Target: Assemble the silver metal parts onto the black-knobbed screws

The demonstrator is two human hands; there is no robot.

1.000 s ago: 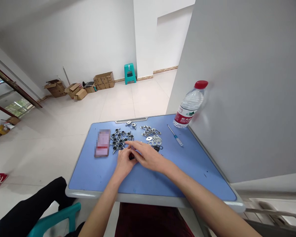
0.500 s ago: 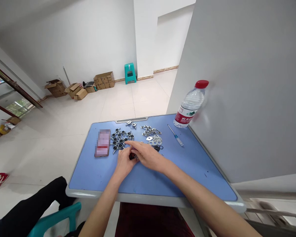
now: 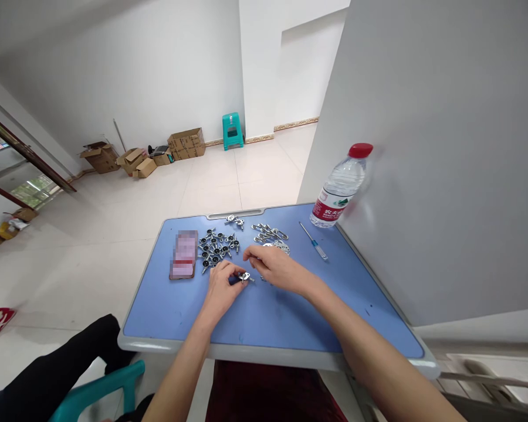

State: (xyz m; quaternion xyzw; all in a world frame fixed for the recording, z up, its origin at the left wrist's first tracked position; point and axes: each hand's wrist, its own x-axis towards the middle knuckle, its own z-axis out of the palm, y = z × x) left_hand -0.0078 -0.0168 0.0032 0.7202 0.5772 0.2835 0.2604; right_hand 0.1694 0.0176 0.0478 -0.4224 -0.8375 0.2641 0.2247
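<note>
Fingers of the left hand (image 3: 222, 285) were clamped on a small metal part (image 3: 245, 276), which jutted rightward, roughly crosswise, just nearer the body than the right hand (image 3: 276, 268), whose curled fingers' hold I couldn't tell.

Lap garment (image 3: 273, 395), one: dark red, maroon in shade, plain; six o'clock; cut unclear. Left forearm (image 3: 182, 360), one: bare, slender; seven o'clock. Right forearm (image 3: 361, 334), one: bare, slender; between four and five o'clock. Left hand (image 3: 222, 287), right hand (image 3: 276, 268): both bare, fingers (image 3: 252, 252) slim.
</note>
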